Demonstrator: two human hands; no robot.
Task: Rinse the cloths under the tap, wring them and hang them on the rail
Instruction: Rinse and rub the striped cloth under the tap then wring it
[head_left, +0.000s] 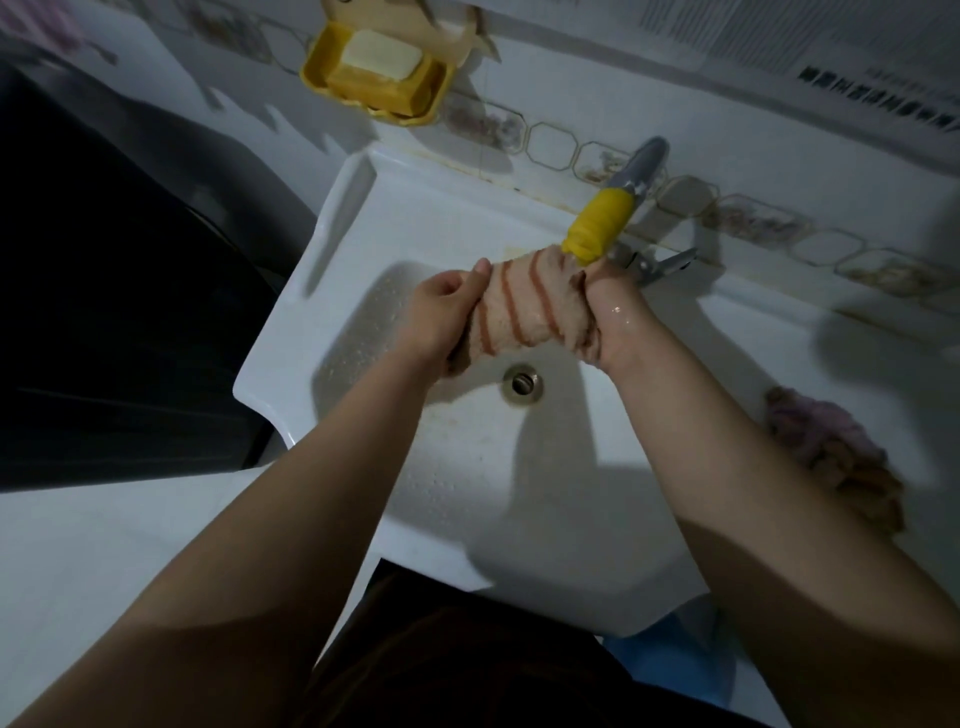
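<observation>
Gripping opposite ends, left hand (439, 312) and right hand (618, 317) hold a rolled, striped terry cloth (524, 304).

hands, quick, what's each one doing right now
Left hand: closed, gripping one end of the striped cloth.
Right hand: closed, gripping the other end.

Left hand (439, 306) and right hand (618, 322) grip twisted striped cloth (524, 306) over sink (358, 332), below yellow-tipped tap (602, 221).
</observation>
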